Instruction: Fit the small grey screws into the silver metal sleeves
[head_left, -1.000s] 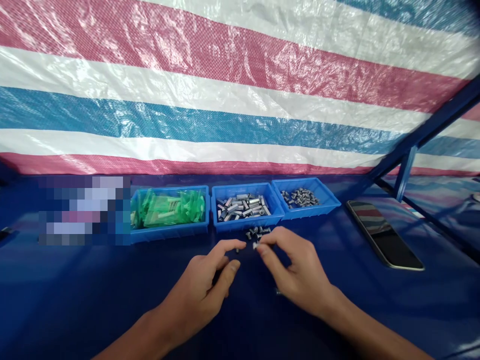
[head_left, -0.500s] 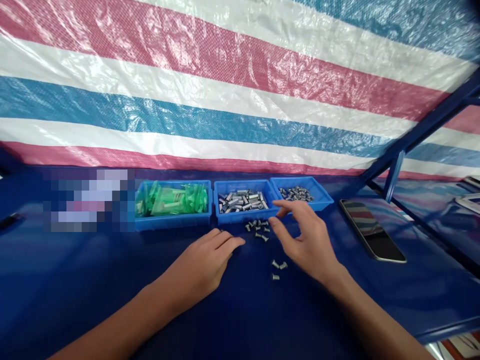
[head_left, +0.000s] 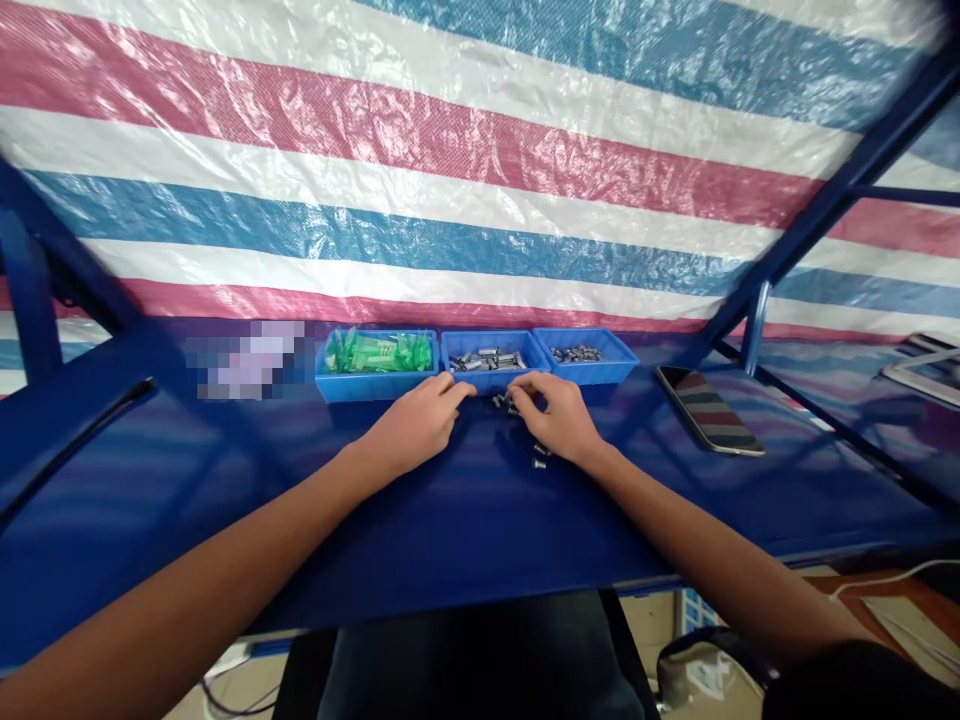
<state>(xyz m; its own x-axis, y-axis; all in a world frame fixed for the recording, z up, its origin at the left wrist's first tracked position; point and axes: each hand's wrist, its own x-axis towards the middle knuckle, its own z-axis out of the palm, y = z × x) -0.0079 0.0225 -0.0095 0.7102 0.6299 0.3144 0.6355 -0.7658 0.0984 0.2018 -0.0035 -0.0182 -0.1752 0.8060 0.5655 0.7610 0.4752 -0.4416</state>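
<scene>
My right hand [head_left: 561, 418] is over a small pile of short metal screws [head_left: 499, 400]. Its thumb and fingertips come together in a pinch at a screw there, partly hidden by the fingers. To the left, my left hand [head_left: 420, 420] is low over the tabletop with its fingers curled and pressed together; anything inside them is hidden. A few loose screws [head_left: 539, 464] lie nearer me, below the right hand. Just behind the hands is a blue bin of metal standoffs [head_left: 489, 359], and right of it a blue bin of small screws [head_left: 577, 354].
A blue bin with green plastic bags [head_left: 379, 352] stands left of the others. A phone [head_left: 709, 410] lies at the right on the blue table [head_left: 420, 540]. Blue frame bars rise at both sides before a striped tarp [head_left: 450, 150]. A black cable [head_left: 82, 440] lies left.
My right hand has gone down to the screw pile and its thumb and fingers have closed from an open spread. The left hand keeps its curled shape. The camera view has shifted and shows more table.
</scene>
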